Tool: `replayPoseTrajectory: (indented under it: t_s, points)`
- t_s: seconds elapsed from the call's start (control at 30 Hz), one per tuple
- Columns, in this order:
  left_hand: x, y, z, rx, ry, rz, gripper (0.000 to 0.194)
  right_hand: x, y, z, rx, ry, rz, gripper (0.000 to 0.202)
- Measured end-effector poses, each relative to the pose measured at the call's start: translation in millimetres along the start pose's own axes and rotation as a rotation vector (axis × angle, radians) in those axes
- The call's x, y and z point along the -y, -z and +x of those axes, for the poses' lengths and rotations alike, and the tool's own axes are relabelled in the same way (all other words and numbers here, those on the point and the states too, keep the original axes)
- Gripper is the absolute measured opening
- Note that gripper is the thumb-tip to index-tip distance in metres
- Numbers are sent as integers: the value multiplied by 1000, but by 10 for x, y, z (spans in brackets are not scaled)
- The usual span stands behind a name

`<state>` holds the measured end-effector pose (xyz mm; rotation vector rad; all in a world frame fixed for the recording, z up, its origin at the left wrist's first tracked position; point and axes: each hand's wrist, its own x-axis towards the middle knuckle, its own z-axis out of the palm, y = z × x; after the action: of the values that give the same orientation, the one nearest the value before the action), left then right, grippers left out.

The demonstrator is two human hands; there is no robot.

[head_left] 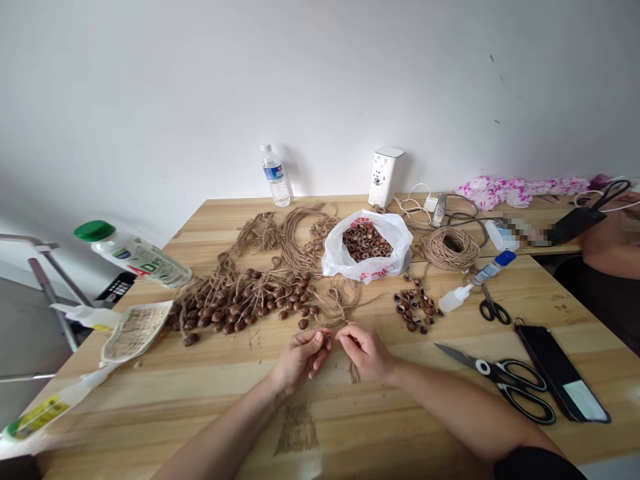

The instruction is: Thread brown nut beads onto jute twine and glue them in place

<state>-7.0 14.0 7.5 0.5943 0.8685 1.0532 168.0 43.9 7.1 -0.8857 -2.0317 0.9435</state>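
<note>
My left hand (303,357) is closed, thumb and fingers pinched on something small and dark at the fingertips that I cannot make out. Just beside it, my right hand (367,353) is closed on a bundle of brown twine (354,372), whose ends hang below the palm. The two sets of fingertips nearly meet. Beyond them lies a loose knotted bunch of twine (341,301). To the left spreads a heap of brown nut shells (235,310) tied to twine strands. Several open shell halves (416,307) lie right of the hands.
A white plastic bag (345,267) of shells stands behind, next to a twine ball (453,248). Large scissors (500,377), small scissors (494,308), a phone (563,373) and glue bottles (455,298) lie right. A bottle (145,257) stands left. Another person's arm (613,233) is at right.
</note>
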Motion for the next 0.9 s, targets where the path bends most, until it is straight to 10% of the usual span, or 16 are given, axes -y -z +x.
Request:
replayPoseTrajectory:
  t_s: [0.6,0.9]
  points:
    - [7,8,2,-23,-1,16,38,10,0,-10,-7,-13,47,24]
    - [61,38,2,-26,-4,70,34,-45,-13,21,-244,-399,551,28]
